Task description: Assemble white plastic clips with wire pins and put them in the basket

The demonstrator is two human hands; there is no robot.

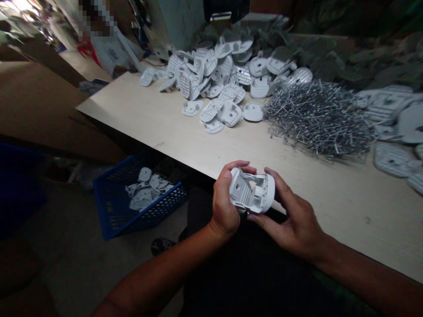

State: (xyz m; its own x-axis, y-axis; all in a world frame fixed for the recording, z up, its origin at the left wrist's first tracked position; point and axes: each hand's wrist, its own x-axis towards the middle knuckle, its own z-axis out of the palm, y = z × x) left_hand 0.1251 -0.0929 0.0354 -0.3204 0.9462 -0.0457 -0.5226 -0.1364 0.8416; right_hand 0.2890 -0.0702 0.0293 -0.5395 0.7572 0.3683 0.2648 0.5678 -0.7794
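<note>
Between my two hands, at the front edge of the table, is a white plastic assembly (253, 191) made of ribbed, rounded plates standing apart with an open gap between them. My left hand (224, 202) is wrapped round its left plate. My right hand (294, 215) grips the right side, its fingers and thumb against the curved white rim. Part of the underside is hidden by the hands. Beyond them lies a large heap of thin metal pins (324, 116). Left of the pins, many loose white plastic plates (211, 75) are piled up.
The pale wooden table (185, 145) runs across the view. More white plates (393, 158) lie at its right side. Below its left edge a blue plastic basket (107, 211) on the floor holds several white pieces. Cardboard (46, 101) stands at the left.
</note>
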